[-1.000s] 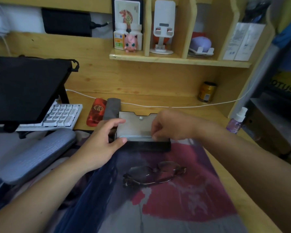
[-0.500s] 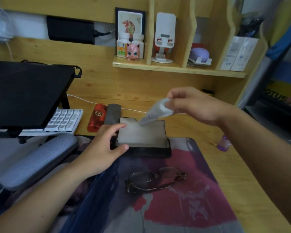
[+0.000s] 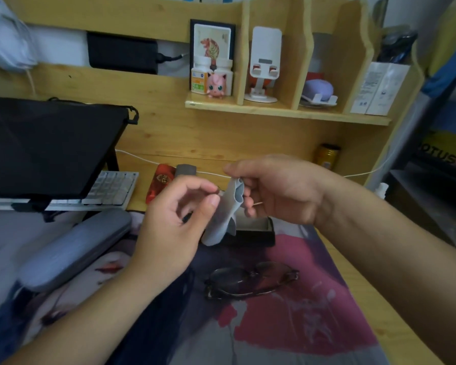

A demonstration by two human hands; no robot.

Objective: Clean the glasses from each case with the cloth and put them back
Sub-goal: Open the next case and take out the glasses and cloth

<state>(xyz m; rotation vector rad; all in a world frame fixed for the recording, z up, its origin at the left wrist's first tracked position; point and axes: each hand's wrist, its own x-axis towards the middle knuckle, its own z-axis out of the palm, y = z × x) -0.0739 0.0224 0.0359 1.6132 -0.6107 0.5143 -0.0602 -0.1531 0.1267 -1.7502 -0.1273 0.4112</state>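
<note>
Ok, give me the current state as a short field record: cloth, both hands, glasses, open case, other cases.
cloth: grey cloth, held up above the open case
right hand: right hand pinches the cloth's top
left hand: left hand, fingers curled at the cloth's side; grip unclear
glasses: dark-framed glasses folded on the desk mat, untouched
open case: black case behind the cloth, partly hidden
other cases: red case, grey case, at the back

Two hands, the left hand (image 3: 174, 219) and right hand (image 3: 279, 191), one grey cloth (image 3: 221, 219) between them, one pair of glasses (image 3: 250, 281) below, one open black case (image 3: 253, 233) behind, two closed cases, red (image 3: 159, 185) and grey (image 3: 186, 170), beyond.
</note>
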